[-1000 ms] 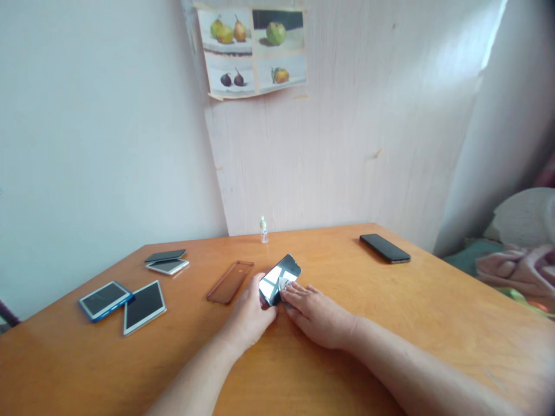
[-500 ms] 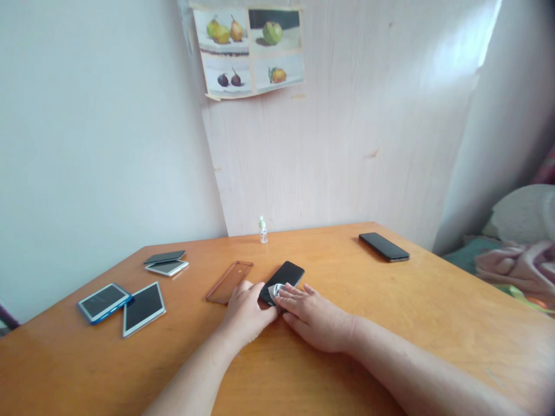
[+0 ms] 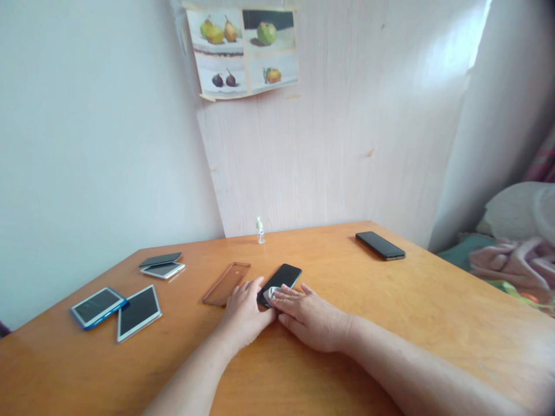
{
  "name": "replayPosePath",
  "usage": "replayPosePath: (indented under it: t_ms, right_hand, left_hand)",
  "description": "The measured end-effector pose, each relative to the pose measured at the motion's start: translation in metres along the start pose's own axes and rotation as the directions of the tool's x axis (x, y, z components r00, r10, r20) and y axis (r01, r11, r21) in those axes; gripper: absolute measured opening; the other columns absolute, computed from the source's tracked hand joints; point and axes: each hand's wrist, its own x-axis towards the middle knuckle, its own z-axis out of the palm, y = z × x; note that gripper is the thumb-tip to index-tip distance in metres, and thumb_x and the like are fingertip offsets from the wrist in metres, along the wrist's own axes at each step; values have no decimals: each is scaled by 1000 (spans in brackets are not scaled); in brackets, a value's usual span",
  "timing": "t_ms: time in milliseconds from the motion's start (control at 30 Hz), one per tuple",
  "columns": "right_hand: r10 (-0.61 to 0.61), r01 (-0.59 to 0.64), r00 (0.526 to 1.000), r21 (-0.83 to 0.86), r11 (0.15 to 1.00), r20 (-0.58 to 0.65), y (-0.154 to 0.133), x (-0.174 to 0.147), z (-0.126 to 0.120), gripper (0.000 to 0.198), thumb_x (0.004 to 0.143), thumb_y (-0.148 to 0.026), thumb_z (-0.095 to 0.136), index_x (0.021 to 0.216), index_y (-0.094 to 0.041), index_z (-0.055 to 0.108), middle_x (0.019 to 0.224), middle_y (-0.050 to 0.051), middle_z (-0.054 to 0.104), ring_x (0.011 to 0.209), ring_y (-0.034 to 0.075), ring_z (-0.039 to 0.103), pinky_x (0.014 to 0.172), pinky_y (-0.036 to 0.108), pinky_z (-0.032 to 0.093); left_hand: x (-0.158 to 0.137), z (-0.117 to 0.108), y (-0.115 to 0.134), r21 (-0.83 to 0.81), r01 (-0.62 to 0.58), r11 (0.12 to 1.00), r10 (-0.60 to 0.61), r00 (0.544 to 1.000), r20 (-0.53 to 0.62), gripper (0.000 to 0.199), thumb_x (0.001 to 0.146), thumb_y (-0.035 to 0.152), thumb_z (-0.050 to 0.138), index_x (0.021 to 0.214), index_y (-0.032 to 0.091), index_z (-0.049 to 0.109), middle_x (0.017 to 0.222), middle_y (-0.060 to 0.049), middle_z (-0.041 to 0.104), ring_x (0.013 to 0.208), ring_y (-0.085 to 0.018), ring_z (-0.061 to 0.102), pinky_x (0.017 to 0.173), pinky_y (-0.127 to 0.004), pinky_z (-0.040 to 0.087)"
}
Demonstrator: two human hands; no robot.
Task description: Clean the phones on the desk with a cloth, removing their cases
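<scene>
Phone (image 3: 287,275) and white wipe (image 3: 269,293) partly hidden by hands (image 3: 245,312) (image 3: 318,323), forearms (image 3: 193,370) cut off below, bottle label (image 3: 261,234) illegibly small

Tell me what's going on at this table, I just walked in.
A person's left hand is at the near end of a black smartphone on the wooden table, while their right hand presses a crumpled white wipe or cloth on its screen. A translucent brownish phone case lies beside the left hand. A small clear bottle stands farther back, and another black phone lies toward the right.
</scene>
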Motion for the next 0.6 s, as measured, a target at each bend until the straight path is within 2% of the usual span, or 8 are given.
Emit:
replayPosePath:
  t_ms: [67,133,267,333,433,500,533,600]
  right_hand:
    - [48,-48,999,-24,999,-6,9,2,0,51,97,-36,32,148,-29,37,155,5,34,144,28,25,114,63,16]
    - [152,-154,988,-55,986,-37,23,4,-1,50,97,-35,33,146,-28,39,155,5,35,144,30,25,112,66,16]
    - [337,-345,936,-86,935,-100,45,7,-3,49,96,-32,33,143,-24,44,154,6,36,145,32,21,109,67,20]
    - [302,-311,948,-96,945,-98,40,6,-2,48,96,-31,34,142,-24,45,154,7,36,145,32,22,110,65,21]
    - [86,-91,995,-91,992,-54,17,1,0,47,97,-31,33,142,-26,46,152,7,41,143,27,30,115,58,19]
    - [-31,30,999,-70,997,-24,3,-1,2,47,98,-34,31,143,-28,44,151,6,42,142,25,33,115,56,19]
    - [-48,47,999,-67,997,-13,0,-2,3,47,98,-35,31,143,-28,43,151,6,41,142,25,32,115,57,19]
    - [20,-21,1000,-99,995,-12,3,-3,1,48,98,-35,30,144,-27,41,152,7,40,142,26,31,113,62,17]
  left_hand:
    - [0,0,0,-39,-4,999,4,1000,-11,71,71,41,68,135,17,48,125,-12,61,117,-30,53,100,-39,39]
    - [0,-1,0,-75,-4,997,3,1000,-18,70,69,41,71,132,18,49,123,-11,62,115,-28,55,99,-39,40]
    - [0,0,-1,-116,-12,993,9,1000,-23,69,69,41,72,130,20,50,121,-11,64,114,-28,57,98,-40,41]
    - [0,1,-3,-127,-18,992,15,1000,-23,68,69,40,73,130,20,50,121,-11,64,115,-28,57,98,-41,42]
    - [0,3,-5,-143,-35,989,33,999,-20,67,69,35,73,130,20,50,123,-12,64,118,-29,57,100,-41,42]
    - [0,3,-6,-158,-63,985,61,998,-21,65,70,32,71,130,19,49,125,-13,63,119,-28,56,101,-40,42]
    - [-1,2,-6,-165,-78,983,75,997,-23,64,71,31,70,130,19,49,126,-13,63,120,-28,56,102,-40,42]
    - [-1,1,-4,-174,-93,980,91,996,-22,64,69,29,70,129,19,49,126,-13,63,119,-27,57,102,-39,42]
